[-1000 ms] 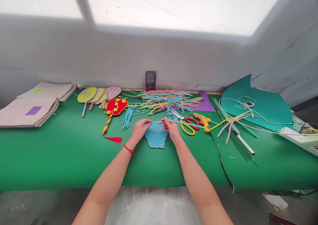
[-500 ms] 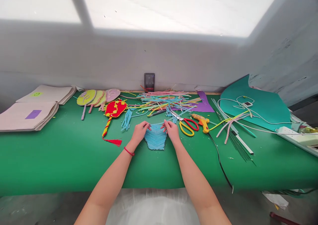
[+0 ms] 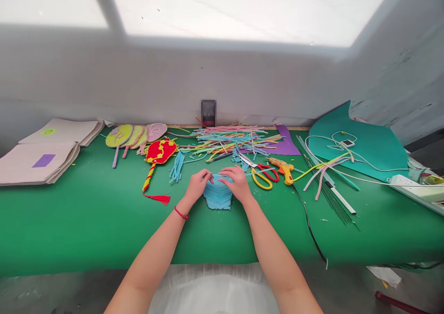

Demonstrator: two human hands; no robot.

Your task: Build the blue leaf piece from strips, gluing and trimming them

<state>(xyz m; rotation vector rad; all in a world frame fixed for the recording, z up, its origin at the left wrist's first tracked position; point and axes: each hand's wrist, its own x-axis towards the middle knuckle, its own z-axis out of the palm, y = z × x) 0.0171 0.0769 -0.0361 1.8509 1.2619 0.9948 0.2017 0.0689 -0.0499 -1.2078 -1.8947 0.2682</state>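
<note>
on the green bench (image 3: 104, 226), a blue ribbed panel (image 3: 218, 198) lies between both hands. left hand (image 3: 197, 185): at the panel's upper left edge, fingers curled. right hand (image 3: 239, 184): over its upper right. whether either grip is closed on the blue strip (image 3: 260, 171) jutting rightward cannot be told.

Your head-worn camera looks forward and down across the green tabletop (image 3: 104, 226), with your left hand (image 3: 197, 184) and right hand (image 3: 240, 184) just below mid-view and the grey wall (image 3: 156, 83) facing you beyond.
</note>
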